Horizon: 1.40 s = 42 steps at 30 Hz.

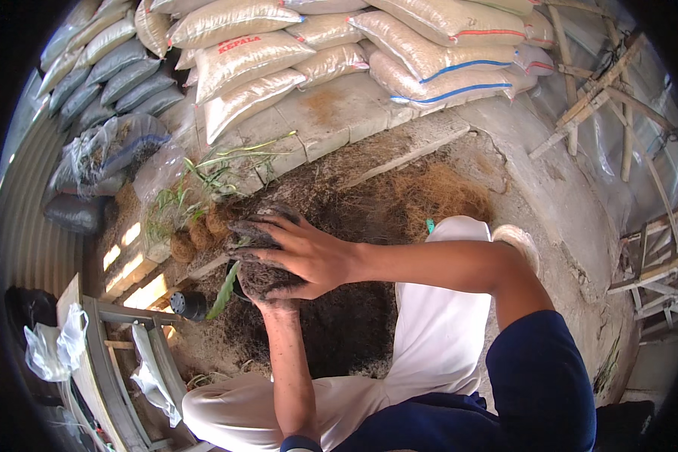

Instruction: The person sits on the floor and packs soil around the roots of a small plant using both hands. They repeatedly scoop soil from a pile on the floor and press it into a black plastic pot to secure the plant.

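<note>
Dark, moist soil [265, 277] is held between my two hands, in front of my knees. My right hand [316, 257] lies over it from above, fingers spread and caked with soil. From below, my left hand [268, 299] supports it, with its fingers mostly hidden. A dark curved edge, seemingly of a black plant pot [238, 288], shows at the left of the soil. A long green leaf [224, 292] sticks out there, pointing down and left. Under my hands, a heap of dark soil [344, 333] covers the ground.
Several brown fibrous root balls [200, 233] with leafy plants [203, 181] lie left of my hands. A black pot [187, 305] rests on its side. Brown fibre [446, 195] spreads ahead. Stacked sacks [254, 59] line the back; a wooden frame [99, 344] stands left.
</note>
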Available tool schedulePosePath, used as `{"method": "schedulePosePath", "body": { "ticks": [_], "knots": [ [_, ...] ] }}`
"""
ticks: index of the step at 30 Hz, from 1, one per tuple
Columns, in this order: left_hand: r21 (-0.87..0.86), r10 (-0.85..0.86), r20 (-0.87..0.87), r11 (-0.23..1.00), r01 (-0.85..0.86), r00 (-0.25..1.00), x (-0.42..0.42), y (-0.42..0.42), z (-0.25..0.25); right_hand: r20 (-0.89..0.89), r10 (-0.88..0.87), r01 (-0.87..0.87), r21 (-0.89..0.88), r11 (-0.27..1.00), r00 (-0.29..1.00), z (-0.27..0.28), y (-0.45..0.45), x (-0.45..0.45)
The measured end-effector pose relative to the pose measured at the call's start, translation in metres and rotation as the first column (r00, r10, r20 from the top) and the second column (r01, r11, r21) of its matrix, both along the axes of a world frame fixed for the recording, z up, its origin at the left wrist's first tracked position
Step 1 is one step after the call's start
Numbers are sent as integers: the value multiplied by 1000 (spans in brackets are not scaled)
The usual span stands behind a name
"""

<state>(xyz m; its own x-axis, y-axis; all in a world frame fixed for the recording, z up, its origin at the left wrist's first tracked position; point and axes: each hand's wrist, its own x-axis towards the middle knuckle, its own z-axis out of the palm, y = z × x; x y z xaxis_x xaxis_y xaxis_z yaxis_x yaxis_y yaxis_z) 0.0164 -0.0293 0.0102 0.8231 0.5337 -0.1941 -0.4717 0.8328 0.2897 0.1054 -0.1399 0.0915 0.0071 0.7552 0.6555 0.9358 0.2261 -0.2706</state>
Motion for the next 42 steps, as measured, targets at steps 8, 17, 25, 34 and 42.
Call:
{"method": "schedulePosePath", "body": {
  "ticks": [8,17,25,34,42],
  "knots": [
    [131,-36,46,991,29,998,9,27,-13,212,-133,154,-89,984,968,-14,-9,6],
    [186,-46,-37,981,53,998,20,36,-4,243,-24,48,-90,995,970,-9,-24,-5],
    [-176,-67,-116,983,46,991,5,58,7,102,198,-57,-746,663,975,-124,-69,-13],
    [-234,-63,-192,972,16,979,-15,57,22,269,-180,315,-895,317,946,-261,-31,20],
    [-233,-17,-210,972,-33,978,-21,65,8,89,-421,174,-970,168,902,-339,4,-61]
  ]
}}
